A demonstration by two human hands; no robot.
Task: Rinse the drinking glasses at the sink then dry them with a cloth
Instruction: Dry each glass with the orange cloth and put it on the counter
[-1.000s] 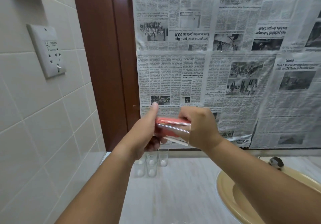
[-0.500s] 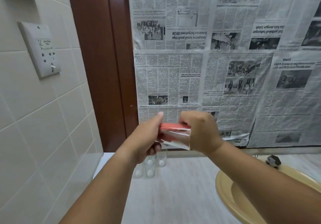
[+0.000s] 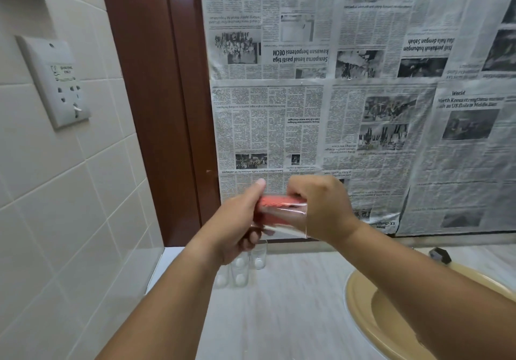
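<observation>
A clear drinking glass (image 3: 290, 227) lies on its side in the air between both hands, above the counter. A red cloth (image 3: 275, 202) is stuffed inside it. My left hand (image 3: 237, 220) grips the glass at its left end, thumb up on top and fingers curled underneath. My right hand (image 3: 321, 206) is at the rim end, its fingers curled around the cloth that runs into the glass. Several more clear glasses (image 3: 241, 271) stand upright on the counter just below my left hand.
A yellow sink basin (image 3: 363, 320) sits at the lower right, with a dark tap knob (image 3: 439, 255) behind it. The pale counter (image 3: 293, 304) runs left to a tiled wall with a socket (image 3: 60, 86). Newspaper (image 3: 349, 108) covers the back wall beside a brown frame (image 3: 156, 108).
Both hands keep their hold on the glass and cloth at about the same spot. The view has drifted slightly, so the wall socket sits a little further left.
</observation>
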